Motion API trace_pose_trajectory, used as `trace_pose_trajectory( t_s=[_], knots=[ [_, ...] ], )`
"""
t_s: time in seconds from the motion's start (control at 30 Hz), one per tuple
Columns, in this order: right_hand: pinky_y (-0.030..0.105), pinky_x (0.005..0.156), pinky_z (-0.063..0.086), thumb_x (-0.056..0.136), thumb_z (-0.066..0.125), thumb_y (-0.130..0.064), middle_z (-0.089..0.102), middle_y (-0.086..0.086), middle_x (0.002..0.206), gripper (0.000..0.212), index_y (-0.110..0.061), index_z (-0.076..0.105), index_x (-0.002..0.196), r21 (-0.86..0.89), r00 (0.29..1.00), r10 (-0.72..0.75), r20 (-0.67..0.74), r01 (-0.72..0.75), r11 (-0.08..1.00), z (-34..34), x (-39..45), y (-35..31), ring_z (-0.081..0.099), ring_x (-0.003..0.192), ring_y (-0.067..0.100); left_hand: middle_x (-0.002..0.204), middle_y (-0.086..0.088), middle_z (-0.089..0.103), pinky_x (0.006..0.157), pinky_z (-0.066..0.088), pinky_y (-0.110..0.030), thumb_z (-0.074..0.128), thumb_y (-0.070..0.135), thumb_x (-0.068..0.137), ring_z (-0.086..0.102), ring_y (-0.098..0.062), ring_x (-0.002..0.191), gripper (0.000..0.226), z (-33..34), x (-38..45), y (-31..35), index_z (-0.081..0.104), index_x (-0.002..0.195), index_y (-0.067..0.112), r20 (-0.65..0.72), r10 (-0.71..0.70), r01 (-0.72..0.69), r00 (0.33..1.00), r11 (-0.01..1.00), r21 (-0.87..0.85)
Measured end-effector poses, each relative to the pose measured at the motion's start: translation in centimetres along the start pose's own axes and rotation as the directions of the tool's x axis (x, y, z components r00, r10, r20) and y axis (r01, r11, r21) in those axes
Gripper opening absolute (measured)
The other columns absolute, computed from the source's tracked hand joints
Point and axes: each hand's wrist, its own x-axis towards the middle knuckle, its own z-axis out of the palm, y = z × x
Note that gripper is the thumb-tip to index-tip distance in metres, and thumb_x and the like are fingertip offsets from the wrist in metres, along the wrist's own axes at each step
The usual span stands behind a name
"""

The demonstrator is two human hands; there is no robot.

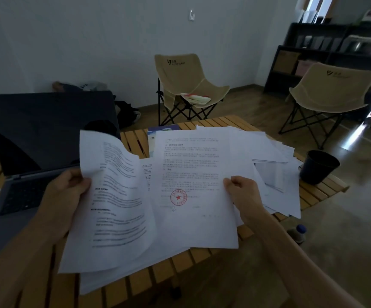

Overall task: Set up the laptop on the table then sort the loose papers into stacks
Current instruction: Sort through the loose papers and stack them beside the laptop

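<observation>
An open grey laptop (pixel 37 138) with a dark screen stands on the left of the slatted wooden table (pixel 202 256). My left hand (pixel 69 192) grips the left edge of a printed sheet (pixel 115 196) that curls upward. My right hand (pixel 242 192) pinches the right edge of a sheet bearing a red round stamp (pixel 193 185). Both sheets are lifted above more white papers. A loose pile of papers (pixel 275 156) spreads over the right part of the table.
A dark cup (pixel 317 166) stands at the table's right edge. A small bottle (pixel 297 233) is on the floor to the right. Two beige folding chairs (pixel 186 85) (pixel 329 92) stand beyond the table, with dark shelves (pixel 326 52) against the far right wall. A blue booklet (pixel 157 132) peeks from under the papers.
</observation>
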Motion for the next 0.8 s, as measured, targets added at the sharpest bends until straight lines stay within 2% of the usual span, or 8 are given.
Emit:
trace_pose_trajectory(
  t_s=[0.1,0.17,0.23,0.3,0.4,0.57,0.67,0.8],
  knots=[
    [0.020,0.052,0.040,0.099,0.059,-0.020,0.056,0.000,0.062,0.035,-0.010,0.059,0.066,-0.025,0.999,0.014,0.033,-0.013,1.000,0.5,-0.1,0.2,0.051,0.060,0.013,0.102,-0.007,0.069,0.076,0.058,-0.044,0.051,0.011,0.096,0.068,-0.025,0.089,0.019,0.1,-1.3,3.7,0.066,0.093,0.021,0.244,0.116,-0.006,0.963,0.911,-0.411],
    [0.016,0.050,0.046,0.098,0.059,-0.019,0.063,0.002,0.068,0.031,-0.004,0.064,0.072,-0.034,0.996,0.040,0.078,-0.038,0.999,1.3,-0.6,0.0,0.059,0.063,0.015,0.099,-0.005,0.071,0.072,0.060,-0.039,0.048,0.012,0.098,0.070,-0.019,0.084,0.023,1.3,-1.0,4.8,0.067,0.090,0.022,0.315,0.080,0.099,0.946,0.852,-0.514],
    [0.020,0.053,0.052,0.098,0.059,-0.018,0.066,0.007,0.070,0.031,0.006,0.066,0.080,-0.012,0.989,0.050,0.139,-0.049,0.999,2.1,-1.2,0.1,0.064,0.065,0.019,0.094,-0.009,0.069,0.061,0.058,-0.028,0.047,0.005,0.098,0.070,-0.016,0.075,0.024,2.8,-0.3,2.9,0.066,0.088,0.015,0.223,-0.128,0.212,0.966,0.890,-0.405],
    [0.025,0.056,0.055,0.098,0.060,-0.018,0.068,0.012,0.073,0.031,0.010,0.065,0.085,0.003,0.979,0.059,0.198,-0.061,0.998,2.5,-1.7,-0.1,0.066,0.063,0.019,0.094,-0.016,0.062,0.062,0.052,-0.028,0.047,-0.004,0.095,0.065,-0.027,0.079,0.017,3.9,0.3,-0.8,0.062,0.092,0.002,0.046,-0.272,0.272,0.961,0.962,-0.004],
    [0.035,0.063,0.058,0.097,0.061,-0.020,0.064,0.021,0.075,0.034,0.006,0.061,0.075,0.029,0.970,0.055,0.237,-0.064,0.998,3.1,-2.0,-0.1,0.063,0.064,0.024,0.101,-0.009,0.057,0.070,0.044,-0.032,0.047,0.003,0.095,0.057,-0.029,0.090,0.017,4.2,0.1,-3.7,0.057,0.108,0.004,-0.055,-0.061,0.081,0.997,0.851,0.519],
    [0.059,0.080,0.058,0.095,0.066,-0.026,0.068,0.028,0.091,0.039,0.012,0.062,0.086,0.137,0.957,0.019,0.289,-0.061,0.989,4.0,-2.8,-0.8,0.067,0.089,0.046,0.100,-0.001,0.060,0.064,0.045,-0.028,0.055,0.013,0.094,0.056,-0.017,0.086,0.015,5.3,-0.3,-3.8,0.057,0.109,0.013,-0.097,-0.042,0.077,0.994,0.915,0.395],
    [0.041,0.066,0.062,0.090,0.072,-0.030,0.067,0.019,0.075,0.044,0.006,0.056,0.071,0.105,0.965,0.006,0.263,-0.035,0.994,4.4,-3.0,-1.0,0.066,0.069,0.038,0.110,-0.004,0.060,0.087,0.053,-0.040,0.066,0.018,0.091,0.060,-0.024,0.099,0.029,5.2,-0.1,-4.0,0.056,0.118,0.013,-0.046,-0.200,0.205,0.979,0.955,0.212],
    [0.019,0.046,0.041,0.086,0.076,-0.031,0.048,-0.005,0.049,0.049,-0.016,0.041,0.056,0.052,0.972,0.060,0.226,-0.074,0.996,5.1,-2.9,-0.2,0.049,0.047,0.008,0.096,-0.004,0.070,0.077,0.057,-0.040,0.066,0.013,0.090,0.068,-0.026,0.087,0.013,5.0,-0.4,-3.5,0.067,0.102,0.014,0.033,-0.190,0.181,0.981,0.965,0.191]
  ],
)
